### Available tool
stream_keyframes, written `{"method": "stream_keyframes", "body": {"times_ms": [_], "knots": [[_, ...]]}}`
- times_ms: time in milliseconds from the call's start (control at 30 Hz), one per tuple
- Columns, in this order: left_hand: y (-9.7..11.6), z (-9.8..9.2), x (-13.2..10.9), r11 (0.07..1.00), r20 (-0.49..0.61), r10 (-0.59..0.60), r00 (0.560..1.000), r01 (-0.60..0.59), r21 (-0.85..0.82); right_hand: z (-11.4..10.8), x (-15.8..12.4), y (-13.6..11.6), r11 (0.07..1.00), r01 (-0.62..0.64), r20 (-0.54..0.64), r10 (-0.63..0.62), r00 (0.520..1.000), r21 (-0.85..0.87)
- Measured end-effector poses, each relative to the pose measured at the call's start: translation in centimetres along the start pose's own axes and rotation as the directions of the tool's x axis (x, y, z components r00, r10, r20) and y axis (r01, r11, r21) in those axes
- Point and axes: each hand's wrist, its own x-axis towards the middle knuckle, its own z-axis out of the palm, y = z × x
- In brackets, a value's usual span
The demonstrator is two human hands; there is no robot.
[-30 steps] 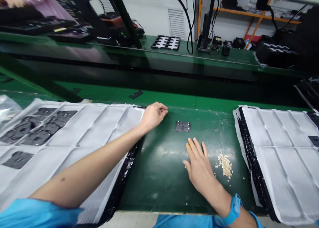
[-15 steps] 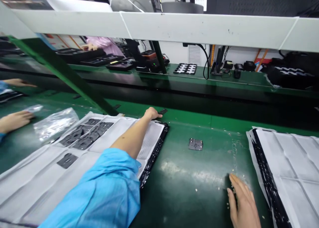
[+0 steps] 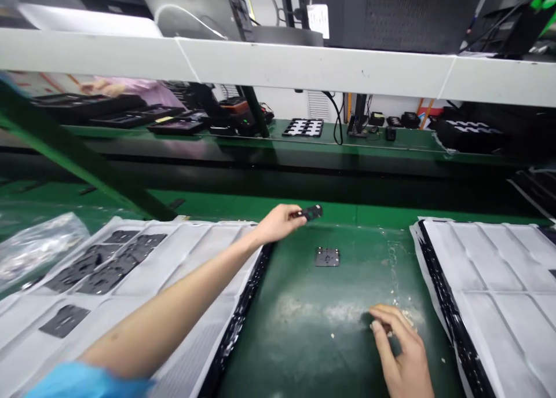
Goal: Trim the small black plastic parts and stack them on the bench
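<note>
My left hand [image 3: 280,223] pinches a small flat black plate with cut-outs [image 3: 311,213] by one end, above the back part of the green work surface [image 3: 304,305]. A square dark plate with small bright spots [image 3: 327,257] lies flat on that surface, just below the held piece in view. Low over the surface at the right, my right hand [image 3: 399,343] has its thumb and fingers curved apart, with nothing in it. Under my left arm, a white-lined tray [image 3: 191,317] holds several dark flat plates [image 3: 124,262].
Another white-lined tray [image 3: 490,265] stands on the right. At the far left lies a clear plastic bag [image 3: 43,244]. A green slanted post [image 3: 82,154] and a white beam [image 3: 304,68] cross in front. Behind, a person in a pink sleeve [image 3: 147,94] works among black trays.
My left hand has lifted the black plate from the back strip and moved right with it. My right hand has shifted slightly left, its fingers more curled. The view has turned right.
</note>
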Motion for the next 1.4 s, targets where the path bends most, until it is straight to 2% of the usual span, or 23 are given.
{"method": "stream_keyframes", "body": {"times_ms": [67,100,167,267,367,500,633,833,1267,1400], "knots": [[2.6,2.0,-4.2,0.99,0.086,0.124,0.989,-0.117,-0.081,0.0,1.1,-1.7,0.991,-0.095,-0.028,0.098,0.995,0.093],[3.7,2.8,-6.5,0.975,0.128,0.191,0.973,-0.173,-0.142,0.1,1.7,-2.5,0.977,-0.152,-0.049,0.161,0.986,0.148],[5.5,4.1,-10.6,0.918,0.179,0.319,0.931,-0.256,-0.304,0.1,2.6,-3.8,0.938,-0.23,-0.017,0.243,0.97,0.26],[7.1,5.5,-14.8,0.913,0.219,0.327,0.919,-0.247,-0.326,-0.2,3.4,-5.2,0.859,-0.309,0.086,0.301,0.95,0.409],[7.6,7.0,-16.6,0.91,0.165,0.333,0.928,-0.27,-0.315,-0.8,3.4,-5.8,0.818,-0.339,0.14,0.31,0.94,0.465],[7.9,8.6,-17.5,0.892,0.074,0.387,0.919,-0.352,-0.284,-1.6,3.1,-5.8,0.815,-0.352,0.115,0.338,0.934,0.461],[8.3,9.5,-17.8,0.858,0.057,0.464,0.884,-0.432,-0.279,-2.0,2.9,-5.5,0.815,-0.374,0.094,0.372,0.923,0.443],[8.2,10.4,-17.9,0.834,0.029,0.503,0.864,-0.477,-0.277,-1.8,3.0,-4.8,0.814,-0.392,0.041,0.416,0.908,0.428],[7.9,10.9,-16.9,0.867,0.086,0.424,0.902,-0.377,-0.325,-1.8,3.0,-3.7,0.731,-0.459,0.125,0.465,0.877,0.505],[7.7,11.5,-16.6,0.881,0.127,0.392,0.911,-0.332,-0.338,-2.3,2.6,-3.2,0.707,-0.484,0.19,0.456,0.869,0.516]]}}
